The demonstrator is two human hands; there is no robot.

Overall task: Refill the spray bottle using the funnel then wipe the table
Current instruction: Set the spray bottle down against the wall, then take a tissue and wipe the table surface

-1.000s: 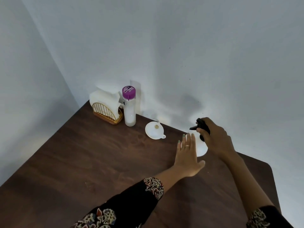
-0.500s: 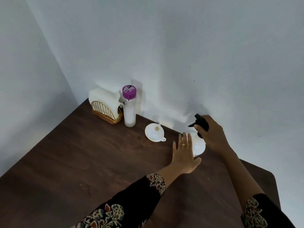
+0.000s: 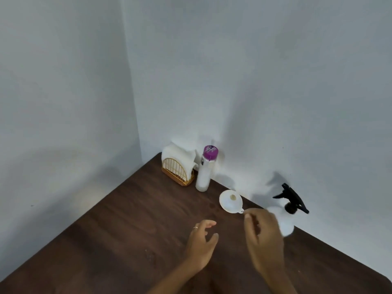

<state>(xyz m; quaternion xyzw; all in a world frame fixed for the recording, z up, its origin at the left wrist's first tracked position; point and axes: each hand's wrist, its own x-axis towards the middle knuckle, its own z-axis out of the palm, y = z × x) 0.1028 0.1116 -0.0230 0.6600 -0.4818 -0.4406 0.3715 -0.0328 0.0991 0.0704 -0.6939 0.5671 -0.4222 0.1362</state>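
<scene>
A white spray bottle [image 3: 286,221] with a black trigger head [image 3: 291,200] stands on the dark wooden table [image 3: 127,219] by the right wall. A white funnel [image 3: 230,201] lies wide end up to its left. A tall white bottle with a purple cap [image 3: 205,170] stands further left. My right hand [image 3: 263,236] hovers between funnel and spray bottle, fingers loosely curled, holding nothing; it covers the spray bottle's left side. My left hand [image 3: 201,242] hovers over the table in front of the funnel, fingers apart.
A gold wire holder with white napkins [image 3: 179,166] stands in the table's far corner, against the white walls. The table's rounded right corner [image 3: 381,279] is at the lower right.
My right hand has let go of the spray bottle's trigger head and moved left and nearer. My left hand has lifted off the table and drawn back. The camera has tilted up.
</scene>
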